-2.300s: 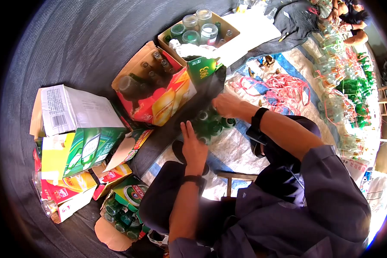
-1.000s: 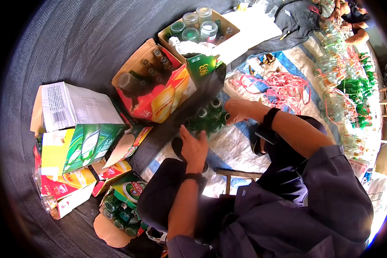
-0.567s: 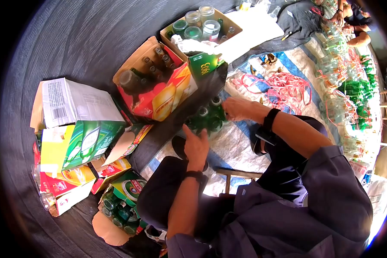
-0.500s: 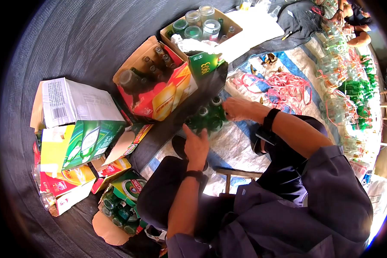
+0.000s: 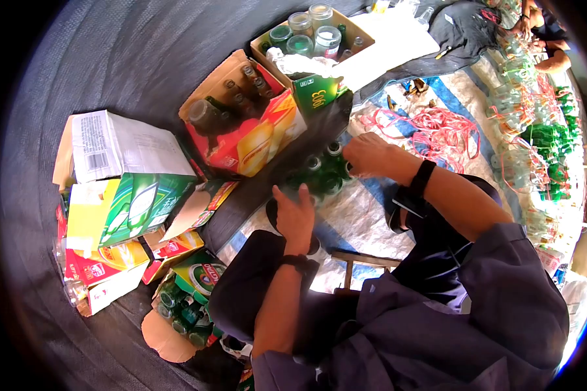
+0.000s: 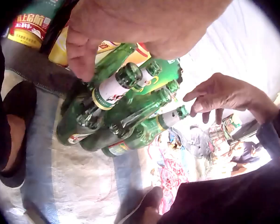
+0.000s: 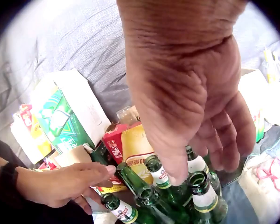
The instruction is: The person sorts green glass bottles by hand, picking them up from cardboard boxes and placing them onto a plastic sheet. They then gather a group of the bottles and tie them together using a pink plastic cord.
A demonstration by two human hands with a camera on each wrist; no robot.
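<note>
Several green bottles (image 5: 332, 182) stand upright in a tight cluster on the floor sheet; white labels ring some necks, as on one bottle (image 6: 113, 91). My left hand (image 5: 295, 218) is on the near left side of the cluster, thumb and fingers apart; in the right wrist view the left hand (image 7: 65, 184) reaches toward the bottle mouths. My right hand (image 5: 375, 156) is at the cluster's right side, its fingers loosely bent beside the necks in the left wrist view (image 6: 224, 95). Its thumb overlaps a labelled neck in the right wrist view; contact is unclear.
Beyond the bottles are a red and yellow carton (image 5: 261, 143) of bottles and a box of jars (image 5: 365, 51). More cartons (image 5: 143, 202) stand at left. Pink twine (image 5: 447, 133) lies on the sheet; bundled bottles (image 5: 548, 140) and another person are at right.
Since the earliest frame, my right hand has moved from over the bottles to their right side, and my left thumb and fingers have spread apart. The head view has shifted slightly.
</note>
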